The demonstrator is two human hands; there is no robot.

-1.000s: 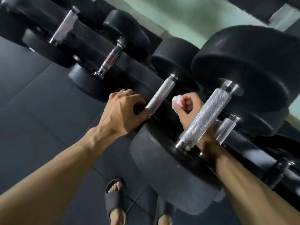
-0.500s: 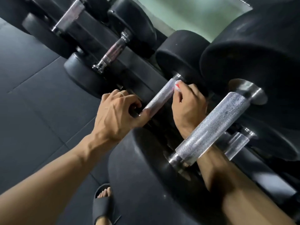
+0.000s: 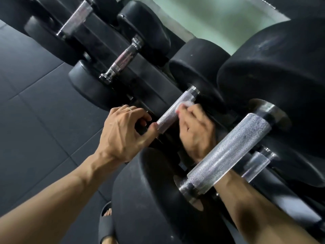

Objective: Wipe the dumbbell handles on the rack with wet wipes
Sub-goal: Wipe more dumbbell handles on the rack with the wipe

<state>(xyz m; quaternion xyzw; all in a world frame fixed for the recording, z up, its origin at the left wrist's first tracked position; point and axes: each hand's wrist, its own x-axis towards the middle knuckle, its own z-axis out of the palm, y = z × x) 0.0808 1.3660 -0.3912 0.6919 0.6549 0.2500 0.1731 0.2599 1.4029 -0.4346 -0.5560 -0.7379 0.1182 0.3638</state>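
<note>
Risk of dumbbell rolling under sideways rubbing: right hand (image 3: 197, 127) pinching wet wipe (image 3: 187, 104) against knurled handle (image 3: 175, 111), left hand (image 3: 123, 132) gripping handle's near end.

My white wet wipe (image 3: 188, 104) presses against the upper end of the slanted, knurled silver dumbbell handle (image 3: 175, 110).

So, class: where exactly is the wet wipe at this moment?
In the head view, the wet wipe sits centre-frame, pinched in the right hand against the upper part of the middle dumbbell handle.
</note>
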